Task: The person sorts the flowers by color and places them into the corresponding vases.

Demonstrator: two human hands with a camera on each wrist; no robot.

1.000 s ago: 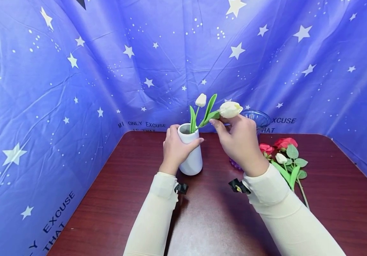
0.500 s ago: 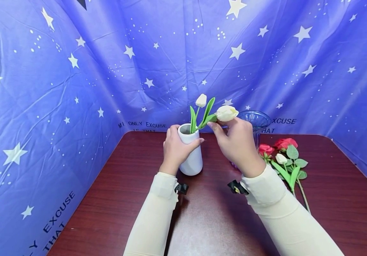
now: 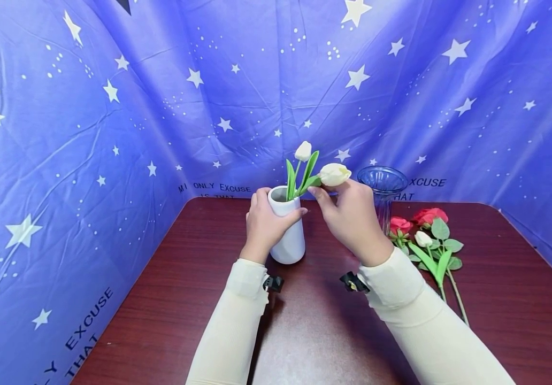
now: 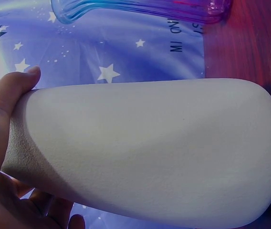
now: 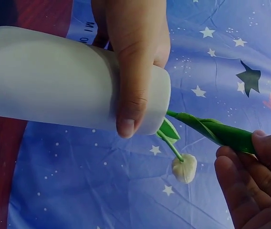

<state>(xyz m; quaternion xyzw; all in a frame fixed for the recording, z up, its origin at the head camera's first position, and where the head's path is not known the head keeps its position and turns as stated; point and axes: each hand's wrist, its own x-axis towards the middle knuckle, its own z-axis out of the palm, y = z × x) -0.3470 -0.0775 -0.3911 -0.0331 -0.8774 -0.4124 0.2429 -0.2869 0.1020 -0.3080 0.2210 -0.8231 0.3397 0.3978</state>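
White vase upright on the desk, near the far edge. Left hand wraps its upper part from the side, thumb across the front just below the rim, other fingers round the far side.

Right hand, to the right of the vase mouth, pinches the larger white tulip by its green leaf and stem, just below the bloom. Stem runs down at a slant into the mouth; bloom leans out to the right, above the fingers. Lower end hidden inside the vase.

Small white tulip stands in the same vase, nearly upright, unheld, green leaves beside it.

Glass vase upright behind the right hand: blue rim, purple towards the base in the left wrist view. Just right of it, lying on the desk: red roses and another white tulip, stems pointing towards the near edge. Blue cloth with white stars hangs behind.
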